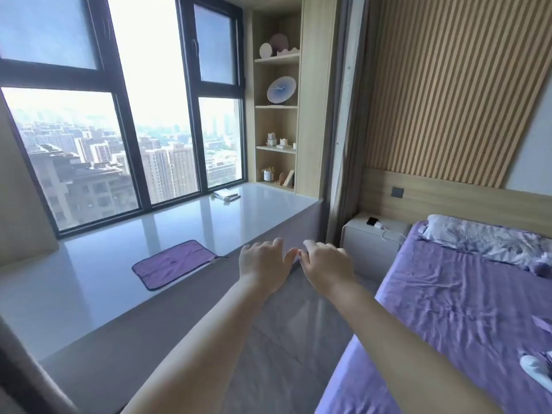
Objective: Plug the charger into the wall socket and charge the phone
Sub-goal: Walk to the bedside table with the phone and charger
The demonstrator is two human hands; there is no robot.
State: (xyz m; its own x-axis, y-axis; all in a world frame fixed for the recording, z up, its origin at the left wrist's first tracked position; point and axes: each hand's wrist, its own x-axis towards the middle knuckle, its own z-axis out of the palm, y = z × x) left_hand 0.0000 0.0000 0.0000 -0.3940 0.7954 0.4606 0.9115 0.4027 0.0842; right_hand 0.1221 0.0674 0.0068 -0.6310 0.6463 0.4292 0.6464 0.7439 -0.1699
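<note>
A dark phone (372, 221) lies on the pale bedside table (358, 231) at the far end of the room. Beside it rests a white charger (378, 225), and its white cable (388, 232) trails over the table top toward the bed. A dark grey wall socket (397, 192) sits in the wooden panel above the table. My left hand (263, 261) and my right hand (325, 265) are stretched out side by side, palms down, fingers spread, holding nothing. Both are well short of the table.
A bed with purple sheets (466, 309) and a pillow (484, 237) fills the right side. A wide window ledge (149, 249) runs along the left, with a purple mat (174, 262) and a book (225, 194) on it. Grey floor (283, 339) lies between them. Shelves (276, 115) stand at the back.
</note>
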